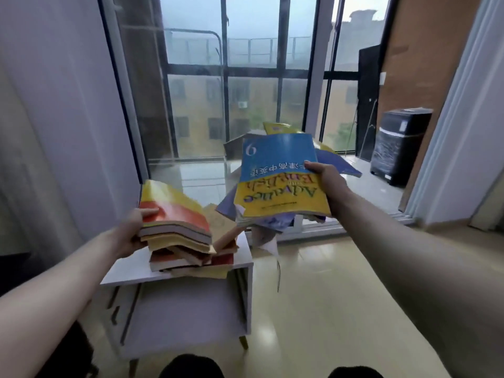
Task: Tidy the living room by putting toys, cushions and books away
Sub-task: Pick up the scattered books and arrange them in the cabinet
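Right hand (pixel 326 184), center-right of frame, grips a blue-and-yellow book (pixel 281 175) w/ thumb on the cover; it tops a loose bundle of books (pixel 261 214) held in the air, pages dangling below. Left hand (pixel 131 233), lower left of center, holds the side of a messy stack of books (pixel 180 236), thumb on the red-and-yellow top cover. Stack sits on a small white bench (pixel 174 271) near the window (pixel 245 77). Black box-like unit (pixel 398 148) stands at right, by the glass.
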Demonstrator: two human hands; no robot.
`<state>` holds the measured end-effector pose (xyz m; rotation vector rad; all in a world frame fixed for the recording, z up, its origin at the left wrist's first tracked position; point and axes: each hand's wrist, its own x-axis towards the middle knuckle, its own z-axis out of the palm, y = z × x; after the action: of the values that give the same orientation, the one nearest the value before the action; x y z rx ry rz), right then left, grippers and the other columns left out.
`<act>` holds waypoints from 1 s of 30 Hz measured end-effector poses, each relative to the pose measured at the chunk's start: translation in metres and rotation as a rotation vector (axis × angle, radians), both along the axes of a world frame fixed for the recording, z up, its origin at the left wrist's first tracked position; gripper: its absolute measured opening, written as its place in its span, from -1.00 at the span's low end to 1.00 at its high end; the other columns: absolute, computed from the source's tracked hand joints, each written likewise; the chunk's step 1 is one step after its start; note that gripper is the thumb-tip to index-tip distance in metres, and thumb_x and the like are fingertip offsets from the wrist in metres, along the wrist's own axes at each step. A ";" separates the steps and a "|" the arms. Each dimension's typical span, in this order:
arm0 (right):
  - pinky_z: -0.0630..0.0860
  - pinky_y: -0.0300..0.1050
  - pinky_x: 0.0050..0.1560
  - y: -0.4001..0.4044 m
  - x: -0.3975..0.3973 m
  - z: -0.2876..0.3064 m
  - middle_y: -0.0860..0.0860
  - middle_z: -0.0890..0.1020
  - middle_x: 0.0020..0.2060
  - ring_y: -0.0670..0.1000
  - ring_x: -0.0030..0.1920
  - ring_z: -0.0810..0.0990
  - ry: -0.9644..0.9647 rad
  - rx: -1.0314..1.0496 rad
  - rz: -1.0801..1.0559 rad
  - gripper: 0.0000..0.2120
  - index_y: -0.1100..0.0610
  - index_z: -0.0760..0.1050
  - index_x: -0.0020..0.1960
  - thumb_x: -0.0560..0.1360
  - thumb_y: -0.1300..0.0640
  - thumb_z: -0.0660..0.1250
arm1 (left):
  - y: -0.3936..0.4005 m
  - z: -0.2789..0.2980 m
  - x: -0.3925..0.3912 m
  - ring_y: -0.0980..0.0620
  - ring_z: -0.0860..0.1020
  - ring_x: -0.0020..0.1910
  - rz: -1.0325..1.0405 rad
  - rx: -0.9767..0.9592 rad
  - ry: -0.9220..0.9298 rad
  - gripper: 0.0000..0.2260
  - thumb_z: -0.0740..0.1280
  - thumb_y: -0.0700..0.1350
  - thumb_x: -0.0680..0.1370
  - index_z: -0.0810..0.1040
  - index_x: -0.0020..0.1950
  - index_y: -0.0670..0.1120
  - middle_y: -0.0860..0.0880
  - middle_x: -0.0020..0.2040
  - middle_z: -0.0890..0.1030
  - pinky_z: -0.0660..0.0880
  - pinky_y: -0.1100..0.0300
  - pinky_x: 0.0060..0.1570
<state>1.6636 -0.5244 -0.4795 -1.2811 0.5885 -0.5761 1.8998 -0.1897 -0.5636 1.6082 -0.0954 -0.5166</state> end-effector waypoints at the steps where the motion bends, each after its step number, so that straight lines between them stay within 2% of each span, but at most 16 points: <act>1: 0.67 0.04 -0.09 0.012 0.020 0.006 0.19 0.73 0.02 0.22 -0.05 0.73 -0.014 0.005 0.065 -0.61 0.22 0.56 0.25 0.51 0.02 0.38 | 0.015 -0.013 0.009 -0.06 0.59 -0.25 0.014 0.025 0.018 -0.85 0.30 -0.05 0.65 0.55 0.15 -0.08 -0.10 -0.15 0.61 0.60 0.17 -0.39; 3: 0.66 -0.01 -0.14 0.035 0.055 0.016 0.18 0.73 -0.08 0.18 -0.16 0.72 -0.039 0.023 0.184 -0.71 0.20 0.58 0.13 0.58 0.00 0.28 | 0.033 -0.034 0.022 -0.05 0.61 -0.27 0.013 0.076 0.053 -0.83 0.30 -0.04 0.65 0.55 0.18 -0.08 -0.11 -0.15 0.65 0.60 0.18 -0.41; 5: 0.65 0.01 -0.18 0.061 0.087 0.023 0.16 0.72 -0.21 0.15 -0.28 0.70 -0.037 0.040 0.230 -0.72 0.19 0.60 -0.03 0.61 0.00 0.24 | 0.041 -0.046 0.032 -0.08 0.64 -0.21 0.009 0.109 0.080 -0.77 0.33 0.01 0.64 0.59 0.21 -0.09 -0.13 -0.10 0.69 0.62 0.14 -0.30; 6: 0.64 0.06 -0.12 0.074 0.103 0.024 0.16 0.72 -0.23 0.16 -0.28 0.70 -0.030 0.042 0.244 -0.72 0.18 0.60 -0.05 0.61 0.00 0.24 | 0.043 -0.049 0.038 -0.11 0.65 -0.14 0.009 0.122 0.081 -0.71 0.36 0.03 0.62 0.60 0.24 -0.12 -0.16 -0.04 0.71 0.62 0.09 -0.21; 8: 0.64 0.17 0.01 0.100 0.134 0.020 0.18 0.74 -0.11 0.21 -0.15 0.72 -0.005 0.041 0.263 -0.68 0.19 0.61 0.11 0.53 -0.04 0.31 | 0.048 -0.053 0.048 -0.14 0.67 -0.05 0.025 0.159 0.071 -0.63 0.41 0.05 0.58 0.60 0.28 -0.15 -0.19 0.05 0.73 0.62 0.04 -0.12; 10: 0.60 0.28 0.14 0.120 0.169 0.006 0.20 0.73 0.03 0.26 0.02 0.72 0.044 0.068 0.298 -0.51 0.18 0.56 0.29 0.45 -0.07 0.36 | 0.057 -0.056 0.060 -0.15 0.67 -0.11 0.064 0.175 0.060 -0.62 0.43 0.04 0.57 0.59 0.28 -0.18 -0.19 -0.03 0.73 0.59 0.06 -0.18; 13: 0.51 0.29 0.30 0.141 0.201 -0.024 0.18 0.73 0.02 0.26 0.09 0.70 0.145 0.061 0.352 -0.53 0.19 0.59 0.26 0.46 -0.07 0.34 | 0.063 -0.061 0.069 -0.11 0.64 -0.25 0.090 0.179 0.032 -0.66 0.37 0.03 0.62 0.57 0.25 -0.18 -0.18 -0.09 0.69 0.53 0.13 -0.29; 15: 0.62 0.15 0.13 0.152 0.212 -0.052 0.10 0.73 -0.20 0.18 -0.14 0.73 0.223 0.056 0.336 -0.65 0.17 0.60 0.16 0.45 0.00 0.40 | 0.065 -0.067 0.072 -0.04 0.62 -0.31 0.105 0.170 0.027 -0.73 0.24 0.02 0.68 0.63 0.04 -0.14 -0.14 -0.14 0.70 0.50 0.15 -0.28; 16: 0.65 -0.01 -0.09 0.155 0.217 -0.068 0.07 0.70 -0.33 0.11 -0.31 0.71 0.262 0.049 0.319 -0.74 0.16 0.59 0.09 0.47 0.04 0.41 | 0.068 -0.072 0.075 -0.01 0.61 -0.33 0.114 0.167 0.037 -0.71 0.19 0.00 0.70 0.62 -0.06 -0.11 -0.11 -0.19 0.70 0.49 0.16 -0.28; 18: 0.52 -0.21 -0.42 0.157 0.219 -0.092 0.04 0.64 -0.42 0.04 -0.45 0.63 0.360 0.038 0.329 -0.86 0.16 0.57 0.00 0.54 0.08 0.38 | 0.074 -0.085 0.084 0.00 0.58 -0.31 0.126 0.183 0.053 -0.72 0.17 -0.05 0.70 0.57 -0.11 -0.09 -0.09 -0.22 0.67 0.47 0.17 -0.30; 20: 0.45 -0.16 -0.36 0.158 0.216 -0.102 0.05 0.64 -0.29 0.05 -0.34 0.60 0.432 0.019 0.370 -0.80 0.16 0.58 0.07 0.58 0.03 0.36 | 0.079 -0.090 0.087 0.01 0.56 -0.25 0.138 0.194 0.059 -0.74 0.16 -0.09 0.70 0.56 -0.09 -0.08 -0.07 -0.18 0.69 0.47 0.19 -0.32; 22: 0.41 -0.14 -0.31 0.155 0.216 -0.100 0.07 0.60 -0.23 0.06 -0.30 0.57 0.490 -0.008 0.396 -0.77 0.14 0.54 0.05 0.58 -0.03 0.35 | 0.079 -0.093 0.094 0.01 0.56 -0.26 0.145 0.182 0.067 -0.70 0.10 -0.13 0.70 0.56 -0.12 -0.08 -0.02 -0.34 0.68 0.45 0.18 -0.33; 24: 0.47 -0.10 -0.23 0.155 0.212 -0.094 0.12 0.62 -0.14 0.11 -0.22 0.61 0.552 -0.033 0.459 -0.70 0.15 0.51 0.05 0.54 -0.09 0.38 | 0.077 -0.088 0.091 0.07 0.57 -0.39 0.137 0.162 0.082 -0.65 0.07 -0.10 0.71 0.53 -0.18 -0.04 0.04 -0.50 0.61 0.43 0.23 -0.43; 26: 0.58 -0.04 -0.11 0.151 0.209 -0.097 0.15 0.67 -0.06 0.14 -0.15 0.68 0.601 -0.065 0.460 -0.49 0.18 0.53 0.17 0.39 -0.15 0.47 | 0.079 -0.081 0.084 0.15 0.45 -0.57 0.123 0.158 0.108 -0.68 0.08 -0.10 0.67 0.44 -0.25 -0.01 0.07 -0.55 0.49 0.39 0.33 -0.52; 28: 0.55 -0.14 -0.32 0.147 0.210 -0.105 0.11 0.60 -0.30 0.07 -0.40 0.60 0.604 -0.061 0.426 -0.48 0.21 0.52 0.14 0.36 -0.13 0.49 | 0.087 -0.080 0.087 0.12 0.43 -0.51 0.147 0.187 0.138 -0.78 0.14 -0.12 0.60 0.44 -0.22 0.01 0.06 -0.43 0.48 0.45 0.29 -0.41; 30: 0.38 -0.26 -0.54 0.150 0.204 -0.103 0.02 0.35 -0.55 -0.03 -0.64 0.33 0.602 -0.042 0.400 -0.71 0.16 0.45 -0.05 0.46 -0.01 0.46 | 0.099 -0.079 0.089 0.04 0.48 -0.44 0.172 0.222 0.129 -0.84 0.14 -0.15 0.56 0.49 -0.14 -0.02 0.00 -0.28 0.53 0.46 0.23 -0.35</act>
<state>1.8678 -0.3745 -0.5827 -1.5682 0.7844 0.1431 1.9887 -0.0907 -0.6424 1.7751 0.2019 -0.5096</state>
